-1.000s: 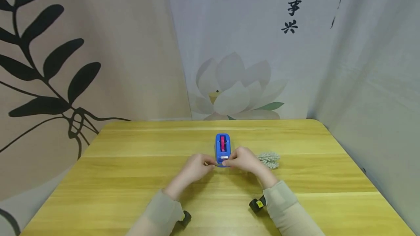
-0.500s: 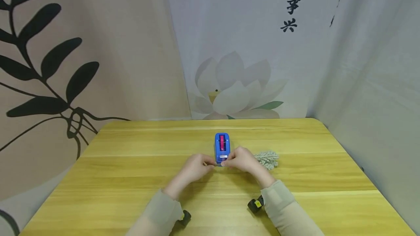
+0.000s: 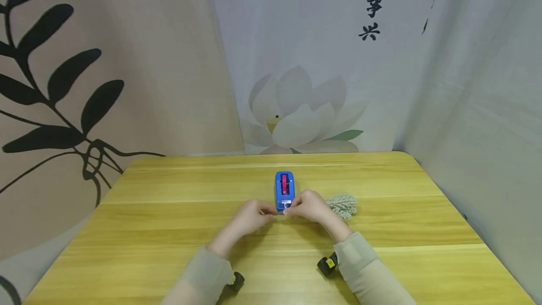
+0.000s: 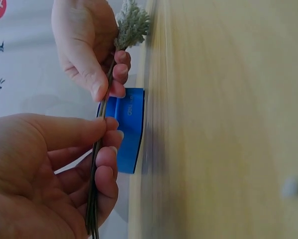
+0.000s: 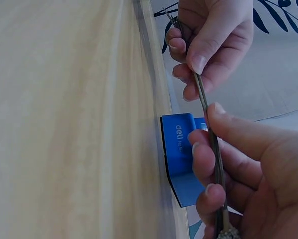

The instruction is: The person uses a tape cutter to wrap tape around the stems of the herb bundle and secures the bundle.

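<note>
A bundle of thin, dark stems (image 5: 202,94) with a pale grey-green flower head (image 3: 344,205) is stretched between both hands, over the front of a blue tape dispenser (image 3: 279,191). My left hand (image 3: 249,218) pinches the stems between thumb and fingers near their bare end. On the flower side, my right hand (image 3: 311,206) grips the same stems, thumb on one side and curled fingers on the other. The left wrist view shows the thumbs close together along the stems, with the flower head (image 4: 133,27) beyond the right hand. A pink roll sits in the dispenser.
The wooden table (image 3: 169,229) carries the dispenser near its middle. Behind it hangs a printed curtain (image 3: 182,60). Dark wrist cameras (image 3: 327,264) sit below both sleeves, close above the tabletop.
The whole head view shifts slightly left. Both hands keep hold of the stems in nearly the same place by the dispenser.
</note>
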`<action>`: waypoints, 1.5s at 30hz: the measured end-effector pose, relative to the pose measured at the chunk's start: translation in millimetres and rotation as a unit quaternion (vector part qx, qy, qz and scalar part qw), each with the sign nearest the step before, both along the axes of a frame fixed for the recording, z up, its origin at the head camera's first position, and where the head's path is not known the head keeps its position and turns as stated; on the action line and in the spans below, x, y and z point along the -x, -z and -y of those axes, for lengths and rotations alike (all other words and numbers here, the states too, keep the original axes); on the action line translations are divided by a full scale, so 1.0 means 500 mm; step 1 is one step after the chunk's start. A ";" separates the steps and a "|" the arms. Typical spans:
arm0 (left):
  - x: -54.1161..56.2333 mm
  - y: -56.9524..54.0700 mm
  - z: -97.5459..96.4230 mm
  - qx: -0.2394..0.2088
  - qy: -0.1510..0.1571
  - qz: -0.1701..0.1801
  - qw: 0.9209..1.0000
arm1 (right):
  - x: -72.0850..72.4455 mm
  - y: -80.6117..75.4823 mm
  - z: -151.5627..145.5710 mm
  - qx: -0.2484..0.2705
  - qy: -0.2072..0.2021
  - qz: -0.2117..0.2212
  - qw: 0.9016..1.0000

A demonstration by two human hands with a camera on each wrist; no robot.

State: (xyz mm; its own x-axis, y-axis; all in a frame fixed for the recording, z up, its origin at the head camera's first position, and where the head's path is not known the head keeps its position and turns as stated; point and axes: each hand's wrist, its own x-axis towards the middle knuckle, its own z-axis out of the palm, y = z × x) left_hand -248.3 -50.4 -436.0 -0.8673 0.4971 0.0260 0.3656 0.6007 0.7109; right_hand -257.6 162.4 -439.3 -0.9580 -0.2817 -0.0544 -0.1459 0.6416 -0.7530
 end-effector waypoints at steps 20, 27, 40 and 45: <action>0.086 -0.024 0.002 -0.010 -0.037 0.037 0.999 | -0.007 0.002 0.000 0.017 0.006 0.004 1.000; 0.121 -0.012 -0.007 -0.049 -0.038 0.072 0.995 | -0.008 0.000 0.001 0.015 0.003 0.000 1.000; 0.129 0.008 -0.025 -0.065 -0.029 0.094 0.993 | -0.008 0.005 0.000 0.016 0.006 -0.005 1.000; 0.132 0.016 -0.029 -0.052 -0.042 0.083 0.994 | -0.010 0.003 0.001 0.022 0.004 -0.007 1.000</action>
